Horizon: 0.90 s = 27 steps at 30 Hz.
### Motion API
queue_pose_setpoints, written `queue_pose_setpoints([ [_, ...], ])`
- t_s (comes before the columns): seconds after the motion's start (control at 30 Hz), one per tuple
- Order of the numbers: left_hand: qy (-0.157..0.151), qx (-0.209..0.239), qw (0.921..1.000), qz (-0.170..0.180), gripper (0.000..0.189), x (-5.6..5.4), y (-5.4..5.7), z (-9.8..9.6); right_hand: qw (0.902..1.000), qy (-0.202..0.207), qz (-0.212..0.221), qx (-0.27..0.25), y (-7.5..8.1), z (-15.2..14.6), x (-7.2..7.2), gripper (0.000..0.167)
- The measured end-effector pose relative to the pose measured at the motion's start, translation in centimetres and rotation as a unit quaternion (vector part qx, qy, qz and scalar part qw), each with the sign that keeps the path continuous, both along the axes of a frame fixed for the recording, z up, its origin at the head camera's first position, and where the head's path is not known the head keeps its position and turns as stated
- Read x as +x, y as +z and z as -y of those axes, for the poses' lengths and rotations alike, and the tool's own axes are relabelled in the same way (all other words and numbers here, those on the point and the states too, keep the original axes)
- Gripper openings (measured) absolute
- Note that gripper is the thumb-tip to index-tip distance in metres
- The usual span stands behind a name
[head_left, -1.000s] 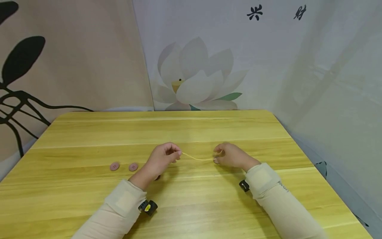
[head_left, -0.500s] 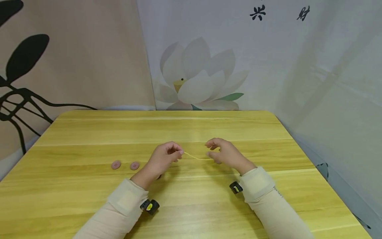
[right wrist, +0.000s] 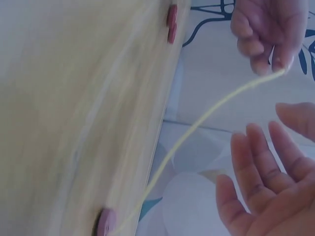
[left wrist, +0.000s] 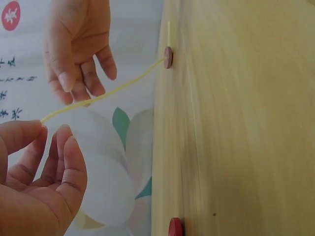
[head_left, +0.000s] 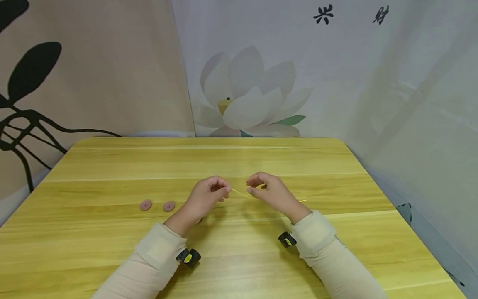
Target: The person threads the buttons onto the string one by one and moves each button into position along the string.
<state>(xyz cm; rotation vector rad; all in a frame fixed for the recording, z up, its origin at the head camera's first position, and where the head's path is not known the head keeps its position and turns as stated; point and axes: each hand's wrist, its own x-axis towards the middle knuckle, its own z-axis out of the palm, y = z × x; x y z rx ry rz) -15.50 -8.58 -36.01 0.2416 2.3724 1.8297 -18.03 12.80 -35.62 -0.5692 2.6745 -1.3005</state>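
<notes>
A pale cloth backdrop (head_left: 242, 25), printed with a lotus, stands at twelve o'clock beyond the wood-grain table (head_left: 239, 158). Two beige sleeves (head_left: 336, 261) reach in from five and seven o'clock, with a small dark device (head_left: 189, 258) at each wrist.

The left hand (head_left: 201, 197) pinches a yellow string (left wrist: 118, 90) between thumb and forefinger. The right hand (head_left: 278, 195), at three o'clock from it, has its fingers apart and loosely bent, gripping nothing. From the left fingertips the string sags toward four o'clock and passes out of sight at the right hand; its tip shows again between three and four o'clock from that hand.

The left wrist view shows the string running to a threaded button (left wrist: 168, 57), between one and two o'clock from the left hand, its free end jutting out beyond; whether this button touches the table I cannot tell. Two loose pinkish buttons (head_left: 169, 206) lie on the table, near nine o'clock from the left hand.
</notes>
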Motion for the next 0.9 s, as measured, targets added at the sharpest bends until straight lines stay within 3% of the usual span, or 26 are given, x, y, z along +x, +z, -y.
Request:
queue_pose_setpoints([
  [0.9, -0.01, -0.005, 0.9999, 0.004, 0.011, -0.1, -0.4, -0.8, 0.9987, 0.039, 0.024, -0.025, -0.1, 1.9, 1.1, 0.014],
])
